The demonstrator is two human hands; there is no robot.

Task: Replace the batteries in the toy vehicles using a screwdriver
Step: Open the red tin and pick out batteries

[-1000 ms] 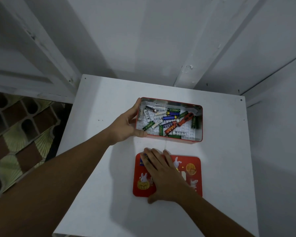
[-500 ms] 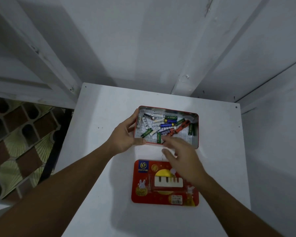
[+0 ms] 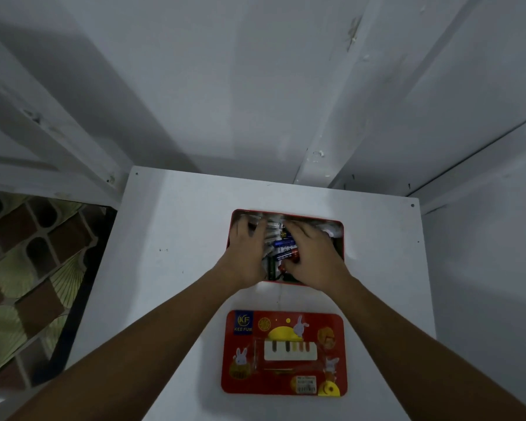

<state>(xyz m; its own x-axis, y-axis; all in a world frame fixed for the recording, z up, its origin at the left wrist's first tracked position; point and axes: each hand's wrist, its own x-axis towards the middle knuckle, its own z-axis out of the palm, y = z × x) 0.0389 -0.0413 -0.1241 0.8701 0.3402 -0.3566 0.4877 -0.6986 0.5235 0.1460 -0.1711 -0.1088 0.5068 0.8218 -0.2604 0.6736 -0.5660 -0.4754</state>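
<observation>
Both hands have gone into the red tin. Half a second ago the left hand was holding the tin's left wall from outside, and the right hand hung over its near edge. Now the left hand lies inside the left half of the tin, palm down and fingers spread over the batteries; its fingertips are blurred. The right hand covers the right half, with its fingers bent down into the pile and its thumb beside a red battery. I cannot tell whether it has hold of one. The two hands are close side by side but not touching, and a strip of blue, red and green cells shows between them.

The tin sits where it did, toward the far middle of the white table. Its lid has not moved since the right hand left it. It lies flat on the table, printed face up, just nearer the person than the tin, with a narrow band of bare table between them. To the left of the table a patterned floor shows.
</observation>
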